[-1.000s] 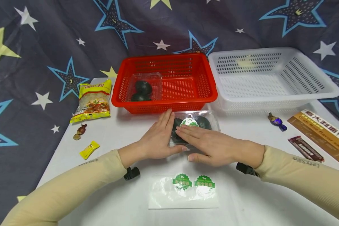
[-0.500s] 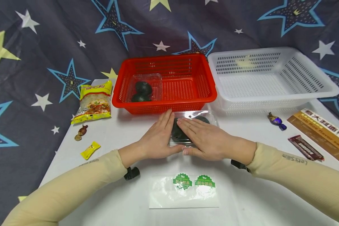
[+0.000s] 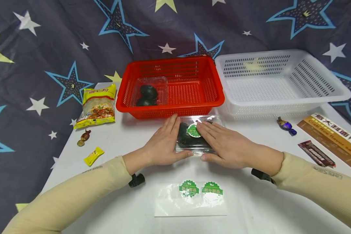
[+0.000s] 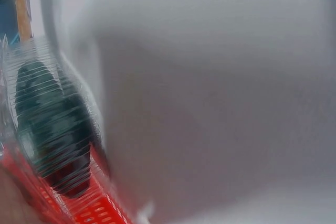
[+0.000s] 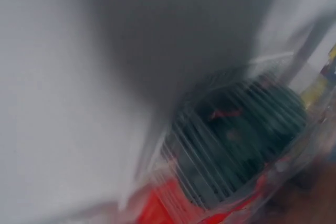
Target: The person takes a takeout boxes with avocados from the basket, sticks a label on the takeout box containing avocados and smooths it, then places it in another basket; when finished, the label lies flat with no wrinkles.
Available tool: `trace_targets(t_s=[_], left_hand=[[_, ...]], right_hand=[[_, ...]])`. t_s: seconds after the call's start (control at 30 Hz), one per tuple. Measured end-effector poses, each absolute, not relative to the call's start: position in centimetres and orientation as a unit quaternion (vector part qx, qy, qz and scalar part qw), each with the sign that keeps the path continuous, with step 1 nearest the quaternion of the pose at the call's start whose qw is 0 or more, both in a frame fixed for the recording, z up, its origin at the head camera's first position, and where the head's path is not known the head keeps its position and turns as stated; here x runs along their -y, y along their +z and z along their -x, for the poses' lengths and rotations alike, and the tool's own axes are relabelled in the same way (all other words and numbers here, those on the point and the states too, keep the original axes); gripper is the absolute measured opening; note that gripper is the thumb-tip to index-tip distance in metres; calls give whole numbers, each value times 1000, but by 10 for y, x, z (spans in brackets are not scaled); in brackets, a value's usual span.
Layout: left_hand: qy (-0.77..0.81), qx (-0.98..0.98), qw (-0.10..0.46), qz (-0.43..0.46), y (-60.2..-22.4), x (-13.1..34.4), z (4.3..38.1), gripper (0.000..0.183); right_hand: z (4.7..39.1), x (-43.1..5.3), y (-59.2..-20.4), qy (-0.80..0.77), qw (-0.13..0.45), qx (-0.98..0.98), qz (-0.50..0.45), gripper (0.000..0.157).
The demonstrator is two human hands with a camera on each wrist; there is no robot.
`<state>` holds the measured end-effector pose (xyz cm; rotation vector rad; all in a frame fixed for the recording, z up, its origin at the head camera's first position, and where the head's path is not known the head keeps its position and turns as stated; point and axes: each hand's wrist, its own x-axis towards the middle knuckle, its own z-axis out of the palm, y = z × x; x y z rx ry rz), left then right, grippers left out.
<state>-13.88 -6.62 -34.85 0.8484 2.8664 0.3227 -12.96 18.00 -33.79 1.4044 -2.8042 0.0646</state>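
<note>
A clear plastic clamshell box (image 3: 199, 150) with dark green avocados (image 3: 183, 139) inside lies in front of the red basket. On its lid is a round green-and-white sticker (image 3: 193, 130). My left hand (image 3: 163, 143) rests flat along the box's left side, thumb at the front edge. With straight fingers my right hand (image 3: 228, 144) lies over the right part of the lid, fingertips at the sticker's right edge. Through the ribbed box wall, avocados (image 4: 52, 124) show in the left wrist view. They appear blurred in the right wrist view (image 5: 236, 135).
Behind stand a red basket (image 3: 169, 110), holding another box of avocados (image 3: 148, 92), and a white basket (image 3: 280, 103). A backing sheet (image 3: 190, 208) with two stickers lies in front. Left are a yellow food bag (image 3: 97, 107) and candies (image 3: 94, 156); right, a snack bar (image 3: 317, 153) and brown box (image 3: 333, 139).
My right hand slid left over the lid, covering the sticker, then moved back right, so the sticker shows again. The left hand has stayed at the box's left side.
</note>
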Motion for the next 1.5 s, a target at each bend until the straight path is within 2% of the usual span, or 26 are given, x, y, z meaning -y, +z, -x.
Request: trace_targets(t_s=[0.27,0.47,0.8,1.07,1.5], left_hand=[[108,-951,69,-280,-348,68,138,111],[110,-948,70,-289,-348,71,139,111],[109,-946,70,-298,-350,71,140,109],[102,-948,67,-293,-350,69,140,111],[100,-950,70,-288,-349,68,140,112]], right_hand=[[114,-180,-336,36,-10,884,-466,87],[118,-165,-336,61,0,867,-495,83],[125,-141,-336,47,-41,888,-456,82],[126,-153,-335,57,-43,883,-463,79],[129,-182,-339,75,-6,859,-506,73]])
